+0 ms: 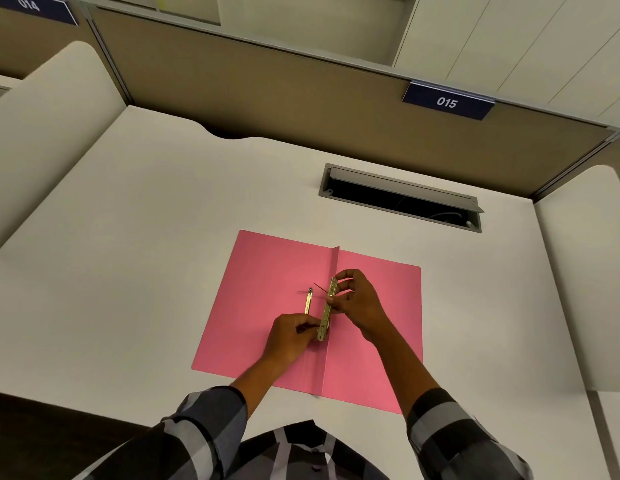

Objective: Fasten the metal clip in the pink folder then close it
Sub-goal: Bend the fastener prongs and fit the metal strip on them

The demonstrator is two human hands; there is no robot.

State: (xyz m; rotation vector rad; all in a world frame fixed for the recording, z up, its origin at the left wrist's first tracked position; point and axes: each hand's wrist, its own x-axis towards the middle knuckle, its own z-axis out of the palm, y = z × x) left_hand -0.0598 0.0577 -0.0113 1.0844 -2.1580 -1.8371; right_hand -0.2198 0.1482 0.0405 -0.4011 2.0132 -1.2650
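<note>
The pink folder [267, 271] lies open and flat on the white desk, its spine fold running down the middle. A brass metal clip bar [327, 311] stands tilted over the fold, just above the paper. My right hand [357, 303] pinches its upper half between thumb and fingers. My left hand [291, 337] grips its lower end. A second brass strip [307, 301] with a thin prong pointing up lies on the left flap, beside the bar.
The white desk [146, 271] surrounds the folder. Behind the folder is an open cable slot [402, 199] with a grey lid. A brown partition with a "015" label [447, 102] closes the back, and cream side panels flank the desk.
</note>
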